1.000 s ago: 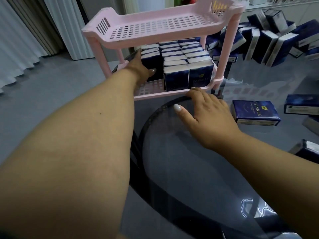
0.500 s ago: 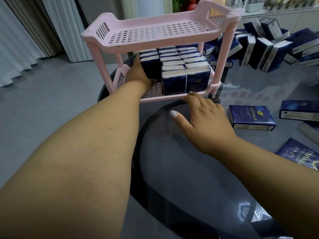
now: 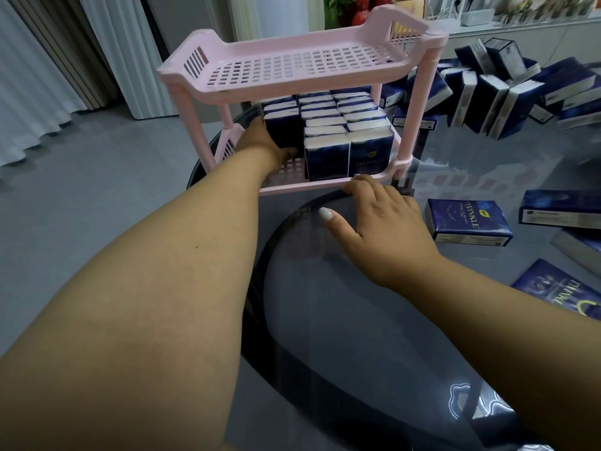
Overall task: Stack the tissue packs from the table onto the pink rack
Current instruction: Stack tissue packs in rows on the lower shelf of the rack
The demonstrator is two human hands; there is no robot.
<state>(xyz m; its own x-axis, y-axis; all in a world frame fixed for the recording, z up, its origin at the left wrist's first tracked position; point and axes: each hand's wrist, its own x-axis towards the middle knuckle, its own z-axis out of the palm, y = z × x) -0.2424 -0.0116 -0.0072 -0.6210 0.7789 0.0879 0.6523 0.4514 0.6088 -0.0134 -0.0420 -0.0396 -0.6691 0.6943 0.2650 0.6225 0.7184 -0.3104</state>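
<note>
Both hands are at the lower shelf of the pink rack [image 3: 302,71]. My left hand [image 3: 260,143] reaches in from the shelf's left end and curls round the front tissue pack of the left row [image 3: 282,131], thumb at its near face; I cannot see the fingers behind it. My right hand [image 3: 383,219] lies flat and relaxed on the glass table [image 3: 357,320], fingertips touching the shelf's front lip, holding nothing, thumb spread out to the left.

I judge these packs light and soft: film-wrapped tissue that gives under a squeeze, with a glossy skin that could slip. The best hold looks to be across the two broad faces, where the pad is firmest, rather than by the thin white edges.

Each pack is a dark navy block with gold lettering and a small yellow mark; white edges show on top where they stand upright in three rows on the lower shelf. The top shelf holds nothing. A loose pack [image 3: 468,221] lies flat just right of my right hand, with more beside it and a leaning heap [image 3: 494,89] behind the rack.
</note>
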